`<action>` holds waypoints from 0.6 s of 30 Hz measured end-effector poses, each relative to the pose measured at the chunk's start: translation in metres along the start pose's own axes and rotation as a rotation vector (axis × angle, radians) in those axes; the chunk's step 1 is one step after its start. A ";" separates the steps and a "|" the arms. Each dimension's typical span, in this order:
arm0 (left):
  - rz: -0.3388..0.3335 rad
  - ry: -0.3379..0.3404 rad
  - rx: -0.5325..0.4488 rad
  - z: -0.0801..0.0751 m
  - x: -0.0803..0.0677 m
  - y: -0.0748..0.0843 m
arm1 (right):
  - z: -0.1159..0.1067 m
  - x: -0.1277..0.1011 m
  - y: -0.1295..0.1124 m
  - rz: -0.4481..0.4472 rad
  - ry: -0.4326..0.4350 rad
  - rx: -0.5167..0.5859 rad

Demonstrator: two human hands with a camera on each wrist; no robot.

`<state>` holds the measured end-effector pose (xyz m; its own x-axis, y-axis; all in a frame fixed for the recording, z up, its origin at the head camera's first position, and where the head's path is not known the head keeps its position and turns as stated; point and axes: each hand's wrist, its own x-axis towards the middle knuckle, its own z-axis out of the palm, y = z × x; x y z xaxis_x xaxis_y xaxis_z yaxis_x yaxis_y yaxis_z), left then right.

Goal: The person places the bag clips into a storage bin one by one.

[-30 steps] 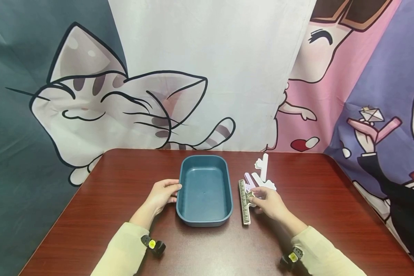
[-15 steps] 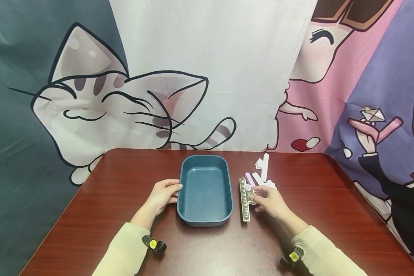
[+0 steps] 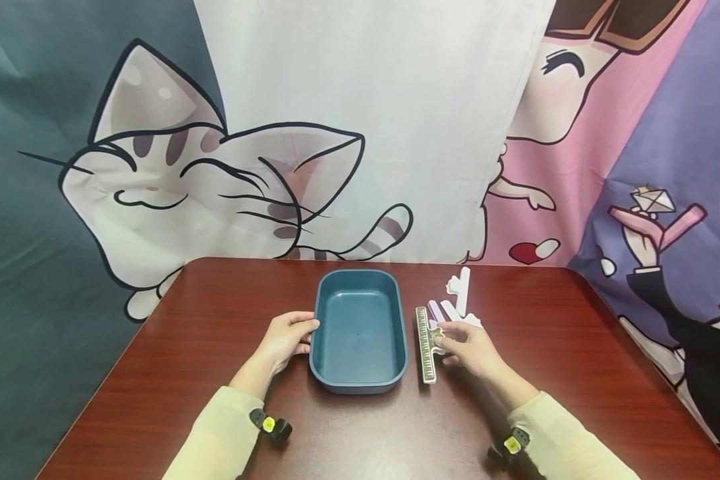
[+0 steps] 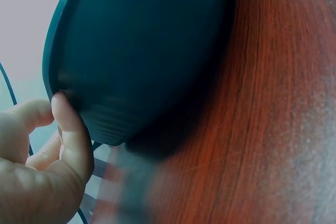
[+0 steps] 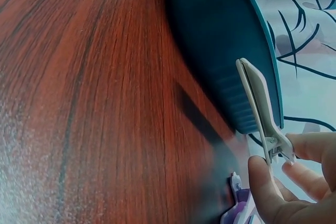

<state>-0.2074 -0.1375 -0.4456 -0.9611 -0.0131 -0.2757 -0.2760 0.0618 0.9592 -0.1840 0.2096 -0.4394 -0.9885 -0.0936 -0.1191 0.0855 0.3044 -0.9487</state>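
Teal plastic tray [image 3: 360, 330] sits at the centre of the head frame on the red-brown table [image 3: 216, 373]. At its left rim the left hand [image 3: 285, 340] holds it, fingers curled. Just right of it, the right hand [image 3: 468, 347] pinches a patterned clip [image 3: 425, 345], with white clips [image 3: 459, 297] above.

Both arms wear long sleeves of pale cream cloth, the left sleeve [image 3: 216, 433] and the right sleeve [image 3: 567, 443] ending at the wrists. Each wrist carries a small black camera unit, the left unit [image 3: 268, 427] and the right unit [image 3: 507, 450], each with a yellow mark, perhaps a sticker. Both hands are bare, without rings.
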 end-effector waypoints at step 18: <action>0.001 0.003 -0.017 -0.001 0.000 -0.002 | -0.002 0.001 -0.005 0.068 -0.012 0.014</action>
<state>-0.2068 -0.1382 -0.4471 -0.9614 -0.0162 -0.2748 -0.2752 0.0453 0.9603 -0.1857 0.2100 -0.4346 -0.9788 -0.0846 -0.1864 0.1539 0.2968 -0.9425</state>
